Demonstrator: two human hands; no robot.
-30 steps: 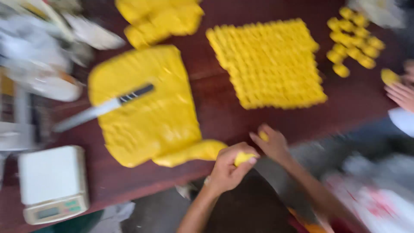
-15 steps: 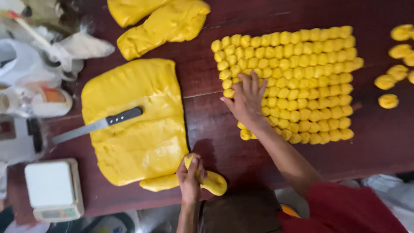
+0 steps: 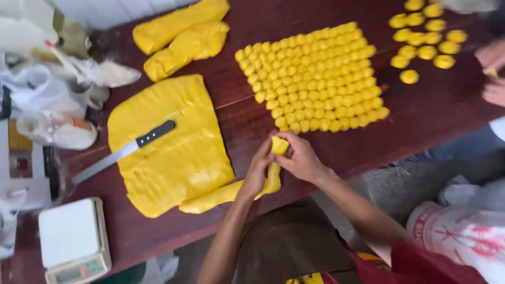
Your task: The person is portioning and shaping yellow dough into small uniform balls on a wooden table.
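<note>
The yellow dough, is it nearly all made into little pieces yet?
Not yet. Done: a big block of small dough pieces sits in neat rows on the table. In hand: the left hand and right hand pinch a bit off a dough strip. Left: the flat dough slab with the knife on it, plus two dough lumps.

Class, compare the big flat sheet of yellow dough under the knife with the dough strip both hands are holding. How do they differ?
The flat sheet is broad, roughly rectangular and lies on the table; the dough strip is narrow and long, its end lifted by the left hand and right hand. The flat sheet carries a knife; the dough strip carries nothing. Both are the same yellow dough.
</note>
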